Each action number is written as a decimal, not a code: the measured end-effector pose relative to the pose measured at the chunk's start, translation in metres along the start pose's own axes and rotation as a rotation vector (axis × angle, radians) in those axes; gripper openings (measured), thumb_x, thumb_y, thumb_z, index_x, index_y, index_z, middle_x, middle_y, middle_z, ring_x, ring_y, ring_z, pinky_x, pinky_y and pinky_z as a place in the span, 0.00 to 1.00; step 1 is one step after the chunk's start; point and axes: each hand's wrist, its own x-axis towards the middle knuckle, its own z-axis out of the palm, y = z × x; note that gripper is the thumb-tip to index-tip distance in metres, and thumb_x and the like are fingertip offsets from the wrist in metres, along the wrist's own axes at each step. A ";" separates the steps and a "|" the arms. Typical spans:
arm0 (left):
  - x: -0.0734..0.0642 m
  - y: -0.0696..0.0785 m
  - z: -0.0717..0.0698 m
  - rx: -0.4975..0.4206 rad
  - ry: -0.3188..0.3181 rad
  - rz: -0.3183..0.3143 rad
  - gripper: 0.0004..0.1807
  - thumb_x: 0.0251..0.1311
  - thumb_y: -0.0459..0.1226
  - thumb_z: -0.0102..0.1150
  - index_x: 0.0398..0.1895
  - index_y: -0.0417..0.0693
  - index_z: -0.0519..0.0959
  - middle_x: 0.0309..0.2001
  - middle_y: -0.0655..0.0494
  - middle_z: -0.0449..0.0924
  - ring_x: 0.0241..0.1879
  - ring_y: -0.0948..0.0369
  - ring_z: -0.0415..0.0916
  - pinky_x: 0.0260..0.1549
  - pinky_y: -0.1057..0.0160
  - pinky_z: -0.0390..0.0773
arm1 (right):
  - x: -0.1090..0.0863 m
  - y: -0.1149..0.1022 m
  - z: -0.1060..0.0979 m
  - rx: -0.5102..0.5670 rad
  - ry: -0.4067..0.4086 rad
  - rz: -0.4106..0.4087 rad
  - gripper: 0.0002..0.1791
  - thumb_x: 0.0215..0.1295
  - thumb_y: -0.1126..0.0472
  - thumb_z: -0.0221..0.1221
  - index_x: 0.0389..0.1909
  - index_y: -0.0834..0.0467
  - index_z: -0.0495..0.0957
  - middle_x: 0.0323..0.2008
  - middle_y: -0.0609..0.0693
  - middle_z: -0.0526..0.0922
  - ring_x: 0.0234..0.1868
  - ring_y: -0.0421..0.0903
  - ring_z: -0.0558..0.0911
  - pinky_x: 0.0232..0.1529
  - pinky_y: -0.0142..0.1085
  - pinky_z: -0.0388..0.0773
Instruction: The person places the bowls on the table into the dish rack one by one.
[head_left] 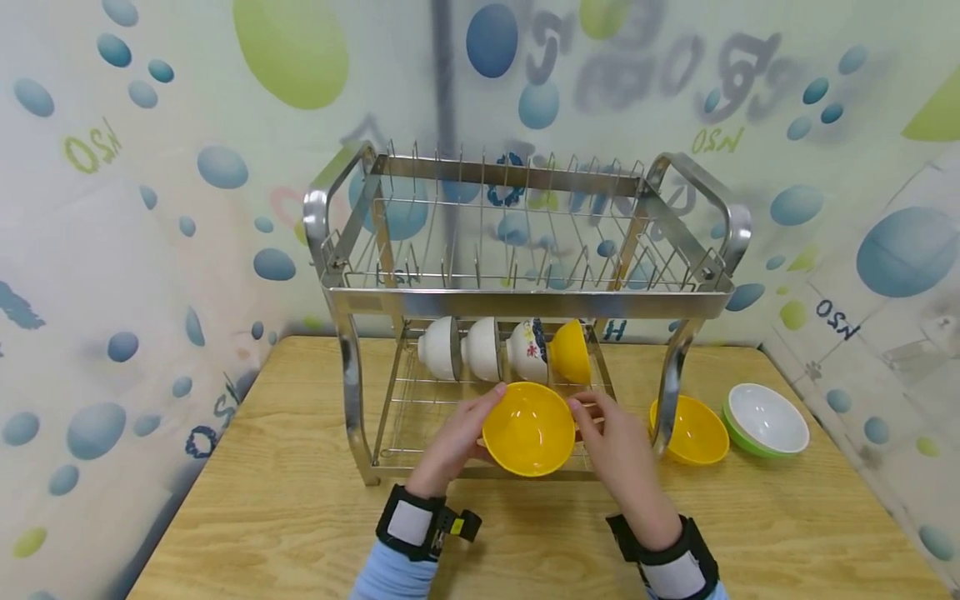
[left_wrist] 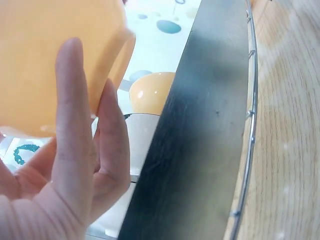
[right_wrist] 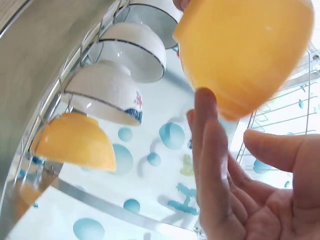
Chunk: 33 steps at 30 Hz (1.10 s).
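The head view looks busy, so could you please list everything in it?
Dish rack: 1, silver, centre
Held bowl: 1, yellow, before the rack's lower tier
White bowls: 2, white, lower tier, left
Patterned bowl: 1, mostly white, lower tier, beside those
Racked bowl: 1, yellow, lower tier, row's right end
Loose bowl: 1, yellow, by the rack's right leg
Green bowl: 1, green outside, white inside, far right
Table: 1, light wood, under the rack
Spotted backdrop: 1, white, blue and green, behind
Sleeves: 2, light blue, bottom edge
Wrist straps: 2, black and white, above sleeves
Left hand, right hand: 2, bare, at the held bowl
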 end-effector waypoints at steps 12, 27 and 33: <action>-0.003 0.001 -0.006 -0.013 0.125 -0.003 0.38 0.62 0.64 0.43 0.55 0.41 0.75 0.41 0.46 0.80 0.33 0.57 0.80 0.33 0.48 0.82 | -0.013 0.017 -0.025 -0.045 0.275 -0.045 0.13 0.66 0.53 0.57 0.44 0.58 0.78 0.33 0.52 0.85 0.28 0.45 0.84 0.27 0.29 0.78; -0.008 0.002 -0.025 -0.003 0.207 0.013 0.36 0.63 0.63 0.44 0.52 0.40 0.76 0.36 0.49 0.80 0.30 0.58 0.79 0.30 0.52 0.83 | -0.016 0.042 -0.054 -0.114 0.529 -0.050 0.17 0.61 0.52 0.63 0.38 0.63 0.76 0.30 0.58 0.84 0.27 0.53 0.84 0.24 0.11 0.61; -0.011 0.002 -0.030 0.002 0.221 0.015 0.36 0.63 0.63 0.44 0.53 0.40 0.76 0.39 0.47 0.81 0.32 0.57 0.80 0.30 0.51 0.83 | -0.015 0.043 -0.061 -0.136 0.472 0.068 0.25 0.58 0.50 0.65 0.46 0.64 0.71 0.38 0.59 0.79 0.37 0.55 0.83 0.31 0.26 0.76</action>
